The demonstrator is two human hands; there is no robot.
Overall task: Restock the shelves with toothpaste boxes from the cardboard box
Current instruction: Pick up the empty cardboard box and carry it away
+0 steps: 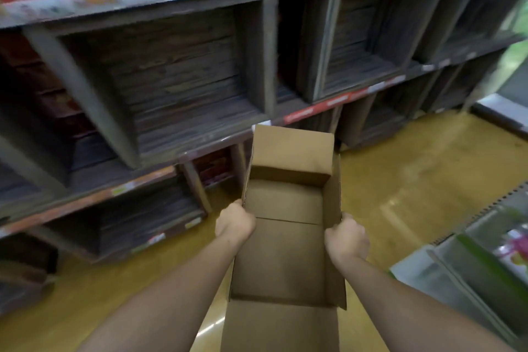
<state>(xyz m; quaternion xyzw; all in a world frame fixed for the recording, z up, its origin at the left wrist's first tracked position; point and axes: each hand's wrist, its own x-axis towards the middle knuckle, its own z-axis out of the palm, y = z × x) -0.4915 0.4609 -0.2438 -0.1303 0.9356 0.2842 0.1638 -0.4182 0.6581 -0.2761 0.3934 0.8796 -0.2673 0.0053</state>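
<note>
- Cardboard box [281, 240] held up in front of the shelves [183, 88], open top facing the camera, inside bare as far as visible; no toothpaste boxes in sight within it.
- Left hand [235, 223] gripping the left wall of the box, right hand [347, 238] gripping the right wall, the two apart with the whole box between them.
- Far flap [293, 151] standing up, near flap [281, 326] folded toward the body.
- Risk, as a judgement: thin side walls buckling under a squeeze, letting the box twist or slip down to the yellow floor [414, 180] below it.
- Risk: raised far flap catching the shelf edge just beyond the box on any push forward.
- Risk: heavy blur across the shelves beyond the box hinting at fast head motion; easy to misjudge the gap and knock the dark stacked stock [177, 71] behind the box.
- Risk: if truly empty, nothing left to restock; a fresh box likely needed.
</note>
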